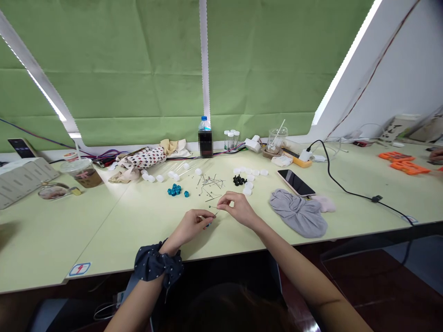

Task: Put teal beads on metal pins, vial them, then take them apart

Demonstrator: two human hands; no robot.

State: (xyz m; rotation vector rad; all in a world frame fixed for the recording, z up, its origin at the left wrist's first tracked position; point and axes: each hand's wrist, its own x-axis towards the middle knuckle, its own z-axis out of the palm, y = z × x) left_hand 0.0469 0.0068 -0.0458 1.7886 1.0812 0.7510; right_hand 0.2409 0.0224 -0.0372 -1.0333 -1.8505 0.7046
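My left hand [193,226], a dark dotted scrunchie [157,265] on its wrist, pinches a small blue bead low over the pale green table [138,221]. My right hand [235,206] is closed in a pinch on a thin metal pin whose tip points at the left fingers. Just beyond the hands lie a scatter of metal pins [210,183], a cluster of teal beads [176,190], a cluster of black beads [238,180] and several white caps [249,175].
A phone [296,182] and a grey cloth [298,213] lie to the right, with a black cable [346,189] past them. At the back stand a water bottle [205,137], small vials [231,138] and a glass jar [276,139]. A lidded drink cup [82,171] is at the left.
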